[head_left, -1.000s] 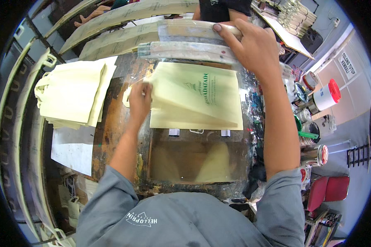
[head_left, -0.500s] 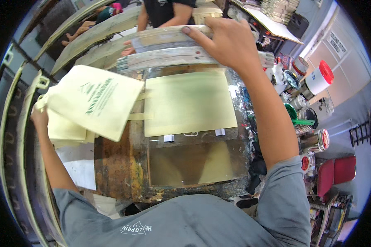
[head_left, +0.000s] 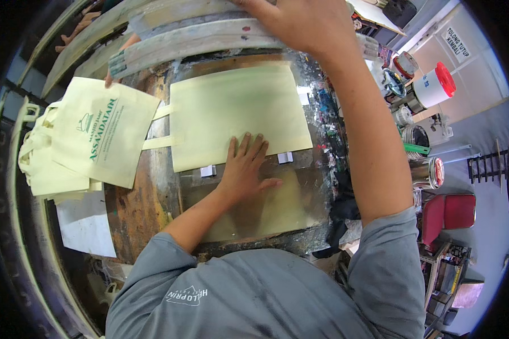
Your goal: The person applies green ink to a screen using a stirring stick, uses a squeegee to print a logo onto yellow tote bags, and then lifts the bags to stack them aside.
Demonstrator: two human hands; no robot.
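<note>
On the paint-stained bench [head_left: 147, 209], the left hand [head_left: 244, 169] presses flat, open, steadying the blank bag [head_left: 237, 113]; the right hand [head_left: 300, 22] grips the screen frame [head_left: 198, 42].

A grey floor [head_left: 486, 169] lies right of the paint-stained worktable [head_left: 141, 209], with a red stool [head_left: 449, 212] beside it.

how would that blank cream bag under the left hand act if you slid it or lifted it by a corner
The blank cream bag would probably flop: it lies thin and flat on the work table, like the printed bag draped over the stack. It looks light, so a push may wrinkle it rather than slide it whole. The left hand pressing its lower edge suggests it shifts easily.
</note>
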